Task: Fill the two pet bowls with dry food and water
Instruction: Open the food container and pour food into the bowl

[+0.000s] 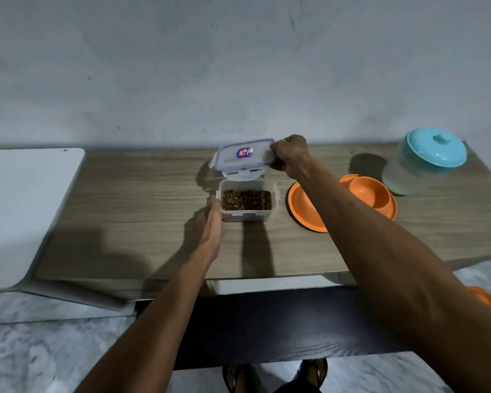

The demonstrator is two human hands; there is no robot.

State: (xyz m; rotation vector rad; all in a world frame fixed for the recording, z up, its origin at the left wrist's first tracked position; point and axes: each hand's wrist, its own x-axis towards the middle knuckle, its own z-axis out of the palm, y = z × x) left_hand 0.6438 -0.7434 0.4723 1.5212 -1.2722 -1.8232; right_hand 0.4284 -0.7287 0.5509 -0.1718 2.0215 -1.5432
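Nearest the person, two sandalled feet (234, 377) stand on a marbled floor, with a dark panel (267, 324) just beyond them, below the front edge of the wooden table (125, 211). Both forearms reach out over that edge.

The left hand (213, 224) lies with its fingers straight against the left wall of a clear plastic container (247, 216), which stands about midway across the table; the picture is too blurred there to show more of the touch. Brown dry food (246, 199) fills the container's bottom.

Just right of the container sit the orange pet bowls (370, 194), two joined basins, partly hidden by the right forearm.

Beyond the container, towards the table's back edge, the right hand (289, 154) is curled around the right end of the container's lid (244, 160), holding it tilted above the table.

At the back right corner stands a pale jar with a teal lid (421, 165). A white board (20, 211) lies past the table's left edge.
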